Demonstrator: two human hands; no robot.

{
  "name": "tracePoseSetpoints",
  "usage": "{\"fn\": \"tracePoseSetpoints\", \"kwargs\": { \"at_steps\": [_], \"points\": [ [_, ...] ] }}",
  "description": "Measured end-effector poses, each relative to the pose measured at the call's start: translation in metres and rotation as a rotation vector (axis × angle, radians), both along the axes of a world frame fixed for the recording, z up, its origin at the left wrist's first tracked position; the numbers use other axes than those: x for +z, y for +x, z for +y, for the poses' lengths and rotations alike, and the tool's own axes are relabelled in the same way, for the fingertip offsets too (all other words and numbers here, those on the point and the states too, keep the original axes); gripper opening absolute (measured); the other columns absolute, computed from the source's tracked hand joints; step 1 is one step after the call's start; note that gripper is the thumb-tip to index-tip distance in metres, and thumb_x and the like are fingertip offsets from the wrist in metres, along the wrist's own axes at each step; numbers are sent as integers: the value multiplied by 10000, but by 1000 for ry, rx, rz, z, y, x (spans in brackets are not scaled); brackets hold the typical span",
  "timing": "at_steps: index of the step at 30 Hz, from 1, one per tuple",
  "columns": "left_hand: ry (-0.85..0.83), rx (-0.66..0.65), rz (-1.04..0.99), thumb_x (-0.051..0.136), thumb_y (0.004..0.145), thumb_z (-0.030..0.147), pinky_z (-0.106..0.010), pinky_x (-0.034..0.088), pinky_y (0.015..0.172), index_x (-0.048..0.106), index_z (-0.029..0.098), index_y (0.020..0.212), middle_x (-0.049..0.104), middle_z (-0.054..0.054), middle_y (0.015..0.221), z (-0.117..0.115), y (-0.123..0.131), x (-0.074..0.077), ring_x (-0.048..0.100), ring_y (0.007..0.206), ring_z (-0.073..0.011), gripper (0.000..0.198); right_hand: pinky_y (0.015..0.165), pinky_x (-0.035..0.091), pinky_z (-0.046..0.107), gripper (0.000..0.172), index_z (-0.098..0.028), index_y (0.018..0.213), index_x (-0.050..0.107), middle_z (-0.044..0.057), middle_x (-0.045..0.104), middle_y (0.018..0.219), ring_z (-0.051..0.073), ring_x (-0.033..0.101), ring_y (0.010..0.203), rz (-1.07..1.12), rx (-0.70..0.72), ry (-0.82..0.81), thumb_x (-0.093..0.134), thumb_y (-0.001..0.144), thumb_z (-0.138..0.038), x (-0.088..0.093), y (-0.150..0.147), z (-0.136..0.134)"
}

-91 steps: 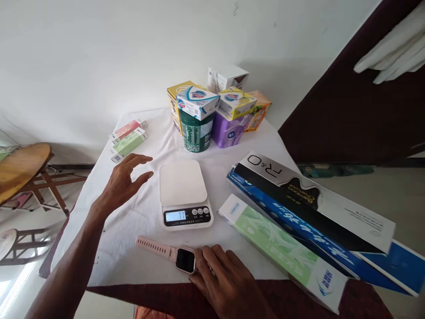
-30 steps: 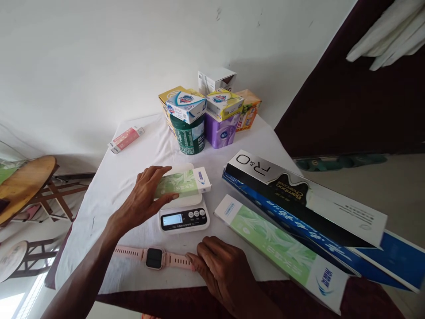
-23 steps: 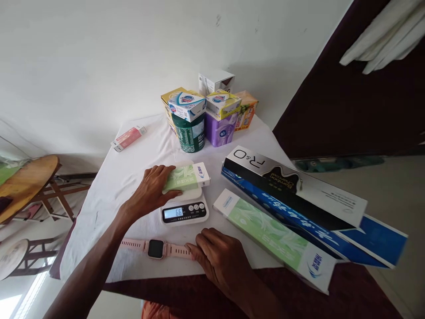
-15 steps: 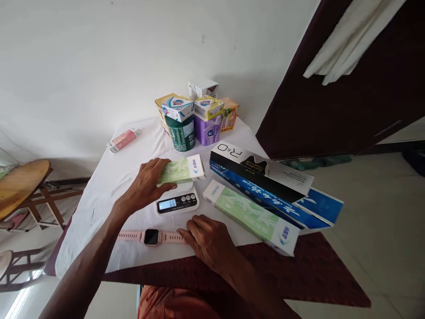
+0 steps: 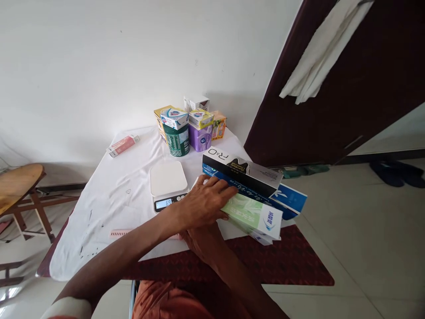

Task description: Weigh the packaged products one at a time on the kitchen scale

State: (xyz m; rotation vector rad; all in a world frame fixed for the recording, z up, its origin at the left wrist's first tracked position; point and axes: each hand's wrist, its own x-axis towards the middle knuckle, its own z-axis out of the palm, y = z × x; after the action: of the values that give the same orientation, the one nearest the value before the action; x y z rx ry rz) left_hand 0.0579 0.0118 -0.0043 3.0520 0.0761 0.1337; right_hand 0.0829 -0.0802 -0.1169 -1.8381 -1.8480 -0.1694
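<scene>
My left hand (image 5: 207,199) grips the near end of a green-and-white toothpaste box (image 5: 254,213). This box lies over a second green box, whose lower edge shows beneath it. Below my left wrist, my right hand (image 5: 204,241) rests at the strap end of a pink smartwatch (image 5: 120,233). Its fingers look curled at the strap, though partly hidden; my left forearm covers the watch face. The white kitchen scale (image 5: 168,177) has a bare platform and a lit display, partly behind my left arm.
Beyond the green boxes lie a black-and-silver box (image 5: 242,170) and blue toothpaste boxes (image 5: 288,197). Farther back stand a dark green canister (image 5: 178,141), a purple pack (image 5: 200,138) and small soap boxes. A pink box (image 5: 123,145) lies at the table's left edge.
My left hand has carried the green toothpaste box off the scale, rightward and nearer, onto the other green box. The scale display has changed. My right hand stays by the watch strap.
</scene>
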Motion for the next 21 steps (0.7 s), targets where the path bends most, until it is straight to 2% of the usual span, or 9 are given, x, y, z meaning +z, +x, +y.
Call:
{"fn": "tracePoseSetpoints", "kwargs": {
  "at_steps": [3,5,8,10,12,14,16,18,21],
  "points": [
    [2,-12,-10,814,845,352,-496,406,1030,535,155,1382,625,-116,1220,4,3,-4,564,1155,-323,636,866,568,442,334,-185,1273,662,153,683,1257,304,663,1096,1,-12,19,586,1010,-376,3,1,0],
    [-24,-5,-24,835,821,371,-505,414,1038,509,152,1422,610,-141,1271,5,-2,2,556,1179,-337,718,789,543,431,345,-149,1252,683,181,719,1184,340,678,1049,5,5,61,539,1018,-358,4,2,-1],
    [-169,-11,-123,818,808,515,-503,423,1069,475,162,1458,589,-162,1354,12,-21,15,544,1233,-335,815,648,468,354,338,-163,1044,731,118,749,909,257,689,789,20,57,133,444,1062,-340,5,4,-3],
    [-256,42,-239,735,881,543,-464,440,1077,493,189,1437,602,-141,1360,29,-39,20,556,1249,-294,702,599,414,329,399,-188,849,694,63,686,738,206,634,647,42,94,165,408,1083,-338,6,4,-3],
    [-249,190,-341,665,958,472,-429,463,1060,524,207,1395,624,-118,1331,60,-61,19,579,1238,-256,530,591,384,315,430,-208,745,618,31,620,680,175,587,596,69,115,199,403,1091,-346,5,5,-1],
    [-174,420,-367,645,977,408,-424,478,1046,546,217,1357,629,-110,1317,108,-84,11,586,1236,-252,438,587,361,305,427,-219,721,567,13,575,668,159,554,580,90,120,231,406,1093,-350,5,5,1],
    [-76,768,-276,683,933,344,-409,460,1087,539,228,1345,607,-104,1346,163,-109,2,568,1277,-250,452,592,352,299,409,-225,730,548,4,557,666,156,541,583,102,123,259,406,1095,-344,4,6,3],
    [-24,986,-265,701,882,286,-503,410,1120,497,154,1377,537,-197,1411,219,-132,-7,497,1354,-342,551,598,348,297,391,-230,738,540,-4,547,659,153,534,580,104,140,269,413,1093,-330,3,9,5],
    [16,1204,-239,699,851,335,-618,329,1120,387,107,1460,382,-287,1525,286,-158,-16,363,1426,-462,722,593,344,309,370,-235,743,546,-7,553,645,155,533,568,76,172,247,423,1086,-302,-3,12,8]
  ]
}}
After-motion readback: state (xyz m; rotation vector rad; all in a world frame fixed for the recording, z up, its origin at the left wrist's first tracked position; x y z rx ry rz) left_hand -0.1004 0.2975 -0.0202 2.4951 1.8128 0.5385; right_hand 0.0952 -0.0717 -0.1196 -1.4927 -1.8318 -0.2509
